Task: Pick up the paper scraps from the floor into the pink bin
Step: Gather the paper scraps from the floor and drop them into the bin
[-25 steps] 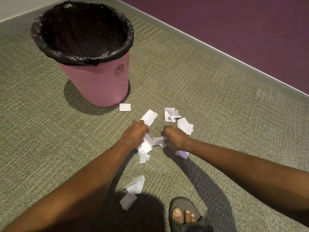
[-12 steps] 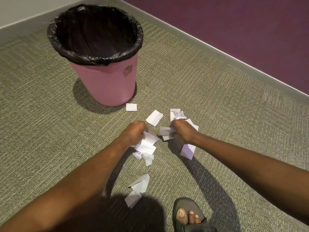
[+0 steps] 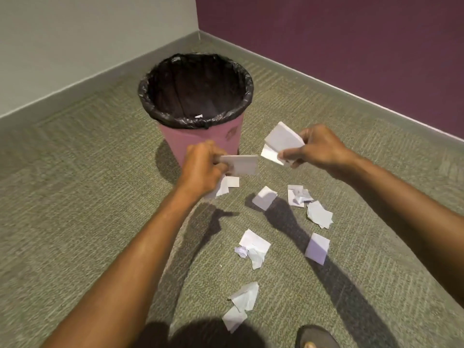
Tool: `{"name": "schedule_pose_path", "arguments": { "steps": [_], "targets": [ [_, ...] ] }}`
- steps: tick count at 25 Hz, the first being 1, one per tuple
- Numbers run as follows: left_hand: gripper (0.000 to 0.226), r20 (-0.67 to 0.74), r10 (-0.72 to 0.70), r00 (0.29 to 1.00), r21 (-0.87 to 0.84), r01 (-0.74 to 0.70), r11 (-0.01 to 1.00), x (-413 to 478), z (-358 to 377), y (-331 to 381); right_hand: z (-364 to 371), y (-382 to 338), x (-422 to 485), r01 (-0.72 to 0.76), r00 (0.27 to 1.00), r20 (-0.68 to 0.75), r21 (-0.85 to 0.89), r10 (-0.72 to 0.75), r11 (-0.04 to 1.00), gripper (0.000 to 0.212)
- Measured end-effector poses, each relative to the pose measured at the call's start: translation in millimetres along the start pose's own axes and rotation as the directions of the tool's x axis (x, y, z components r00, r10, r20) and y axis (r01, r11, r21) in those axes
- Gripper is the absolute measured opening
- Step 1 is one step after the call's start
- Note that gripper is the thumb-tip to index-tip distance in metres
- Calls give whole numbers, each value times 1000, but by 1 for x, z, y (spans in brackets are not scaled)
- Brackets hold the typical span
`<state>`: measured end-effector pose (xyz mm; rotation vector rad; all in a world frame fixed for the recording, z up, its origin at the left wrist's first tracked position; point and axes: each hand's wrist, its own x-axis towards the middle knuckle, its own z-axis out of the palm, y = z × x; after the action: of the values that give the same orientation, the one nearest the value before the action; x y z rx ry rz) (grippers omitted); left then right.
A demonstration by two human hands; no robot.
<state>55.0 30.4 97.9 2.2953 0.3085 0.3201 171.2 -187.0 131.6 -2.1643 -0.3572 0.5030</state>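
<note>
The pink bin (image 3: 200, 139), lined with a black bag, stands upright on the carpet near the room's corner. My left hand (image 3: 200, 169) is raised in front of the bin's wall, shut on white paper scraps (image 3: 241, 164). My right hand (image 3: 319, 146) is raised to the right of the bin, shut on more scraps (image 3: 281, 141). Several white scraps still lie on the carpet: one piece (image 3: 265, 197), a crumpled cluster (image 3: 298, 195), a torn sheet (image 3: 320, 214), a square piece (image 3: 316, 248), a small heap (image 3: 253, 247) and two nearer pieces (image 3: 242, 305).
A grey wall (image 3: 88, 33) and a purple wall (image 3: 339, 41) meet behind the bin, with a baseboard along the floor. My sandalled foot (image 3: 315, 339) shows at the bottom edge. Olive carpet (image 3: 75, 197) stretches to the left.
Both hands have lifted off the floor with scraps and risen toward the bin. The view has tilted up, so the bin now sits nearer the middle.
</note>
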Motion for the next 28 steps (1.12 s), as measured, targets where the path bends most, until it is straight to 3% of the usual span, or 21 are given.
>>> {"name": "schedule_pose_path", "arguments": {
  "steps": [4, 7, 11, 17, 22, 24, 28],
  "targets": [
    [14, -296, 119, 948, -3, -125, 992, 29, -63, 43, 3, -67, 11, 101, 994, 13, 223, -107, 969, 34],
    [13, -433, -63, 899, -152, -3, 988, 69, -99, 44, 11, -105, 25, 159, 987, -16, 250, -160, 955, 36],
    [21, -402, -348, 847, -375, 194, 906, 116, -117, 24, 22, -138, 51, 135, 991, -49, 243, -126, 961, 35],
    [47, -371, -440, 818, -381, 297, 875, 139, -118, 8, 40, -153, 73, 101, 995, -22, 194, -98, 976, 23],
    [49, -272, -401, 875, -344, 301, 889, 134, -112, 0, 49, -157, 90, 106, 994, -12, 162, -105, 981, 28],
    [50, -358, -347, 867, -294, 248, 923, 128, -111, -1, 52, -155, 90, 133, 991, 12, 131, -135, 982, 22],
    [21, -578, -147, 803, -213, 26, 977, 86, -101, 3, 45, -142, 73, 259, 966, -24, 153, -259, 954, 11]
  ]
}}
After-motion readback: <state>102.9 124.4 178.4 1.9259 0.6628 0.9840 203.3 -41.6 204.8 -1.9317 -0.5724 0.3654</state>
